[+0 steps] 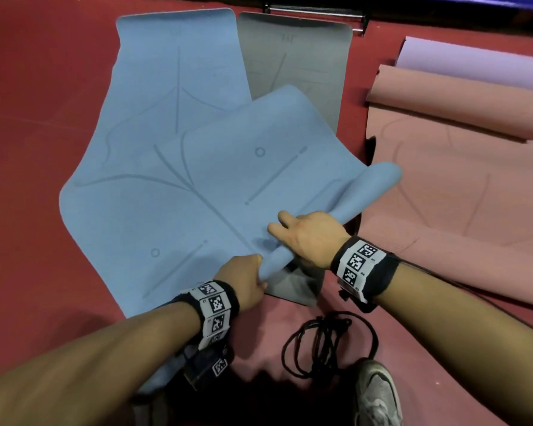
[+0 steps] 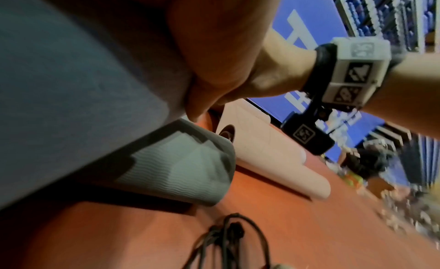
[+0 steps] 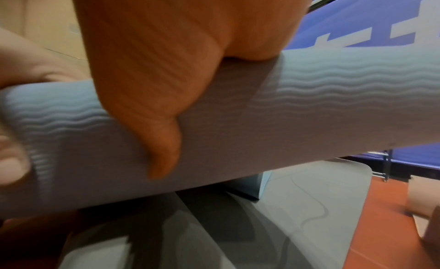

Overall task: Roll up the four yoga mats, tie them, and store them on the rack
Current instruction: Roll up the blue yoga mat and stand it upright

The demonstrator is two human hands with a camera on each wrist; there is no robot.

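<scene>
A blue yoga mat (image 1: 173, 179) lies rumpled and partly folded on the red floor. Its near end is wound into a thin roll (image 1: 366, 192) that slants up to the right. My left hand (image 1: 246, 281) grips the lower end of that roll. My right hand (image 1: 308, 235) wraps over the middle of it, and in the right wrist view the thumb (image 3: 157, 126) presses the ribbed underside of the roll (image 3: 309, 103). A grey mat (image 1: 296, 56) lies flat under the blue one. A pink mat (image 1: 443, 195) and a lilac mat (image 1: 474, 59) lie to the right.
Black cords (image 1: 330, 342) lie tangled on the floor just in front of my right wrist, next to my shoe (image 1: 376, 395). A metal rack bar (image 1: 314, 12) runs along the far edge. The far end of the pink mat is curled into a loose roll (image 1: 459, 99).
</scene>
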